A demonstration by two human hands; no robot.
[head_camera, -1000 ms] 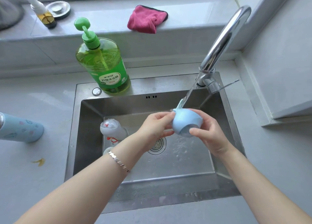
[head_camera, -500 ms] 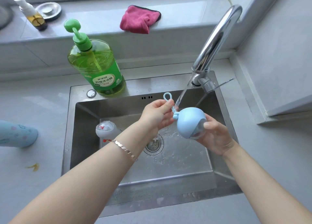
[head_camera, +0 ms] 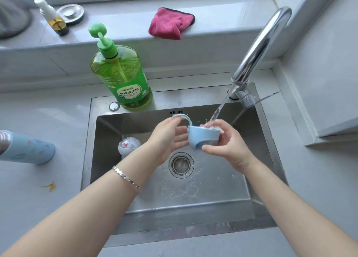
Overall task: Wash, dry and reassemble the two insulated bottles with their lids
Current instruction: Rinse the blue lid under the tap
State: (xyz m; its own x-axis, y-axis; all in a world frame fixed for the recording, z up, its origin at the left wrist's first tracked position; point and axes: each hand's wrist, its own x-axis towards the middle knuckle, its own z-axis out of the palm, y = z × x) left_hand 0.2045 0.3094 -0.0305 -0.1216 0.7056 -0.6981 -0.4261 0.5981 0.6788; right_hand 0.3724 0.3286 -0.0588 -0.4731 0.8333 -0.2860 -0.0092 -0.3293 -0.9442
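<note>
A light blue lid (head_camera: 203, 136) with a loop strap is held open side up under the running water, above the sink (head_camera: 213, 204). My right hand (head_camera: 226, 146) grips it, thumb under the bottom and fingers over the rim. My left hand (head_camera: 170, 136) pinches the strap loop, its other fingers straight beside the lid. A white bottle (head_camera: 128, 145) stands inside the sink at the left. A light blue patterned bottle (head_camera: 27, 150) lies on the counter at the far left.
A green dish soap pump bottle (head_camera: 121, 73) stands on the sink's back edge. The chrome tap (head_camera: 259, 49) arches over from the right. A pink cloth (head_camera: 170, 23), a small spray bottle (head_camera: 52, 17) and a metal drain plug (head_camera: 70, 14) lie on the windowsill.
The blue lid has been turned from opening-down to opening-up, so the water now runs into it. My left hand has taken the strap loop.
</note>
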